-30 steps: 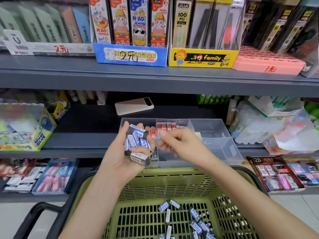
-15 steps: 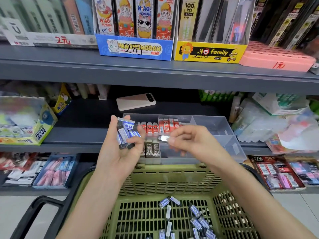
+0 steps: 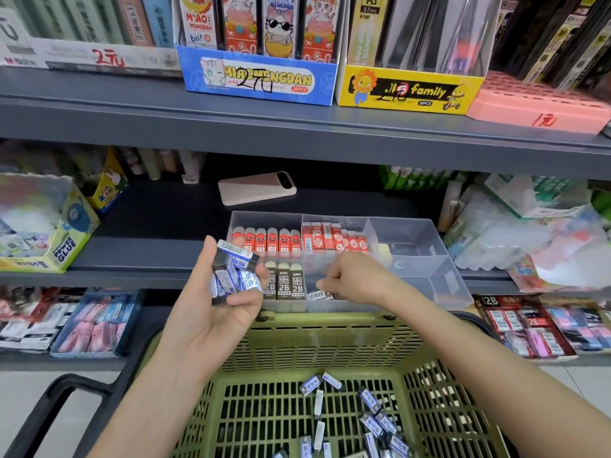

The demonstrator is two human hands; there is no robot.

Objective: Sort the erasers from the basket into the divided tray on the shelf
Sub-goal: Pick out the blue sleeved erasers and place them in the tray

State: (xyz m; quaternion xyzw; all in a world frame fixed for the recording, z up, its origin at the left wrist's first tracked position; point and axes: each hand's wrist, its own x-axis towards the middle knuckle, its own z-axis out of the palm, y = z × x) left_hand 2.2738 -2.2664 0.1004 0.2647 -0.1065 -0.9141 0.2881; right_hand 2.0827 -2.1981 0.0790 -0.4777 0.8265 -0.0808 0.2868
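My left hand (image 3: 218,305) is raised in front of the shelf, shut on a bunch of blue-and-white erasers (image 3: 233,274). My right hand (image 3: 355,279) is lowered into the front middle compartment of the clear divided tray (image 3: 429,272), fingers pinched on one eraser (image 3: 319,295) near the tray floor. The tray holds red erasers (image 3: 271,241) in its back compartments and black 2B erasers (image 3: 284,282) at the front left. Below, the green basket (image 3: 330,342) holds several more blue-and-white erasers (image 3: 373,414).
A pink phone (image 3: 256,188) lies on the shelf behind the tray. A glue box (image 3: 49,233) stands at left, plastic-wrapped packs (image 3: 529,233) at right. Display boxes (image 3: 261,74) line the upper shelf. Eraser trays (image 3: 96,322) sit on the lower shelf. The tray's right compartments look bare.
My right hand took one eraser from my left hand, carried it forward and down into the tray's front middle compartment. My left hand stayed raised with its bunch.
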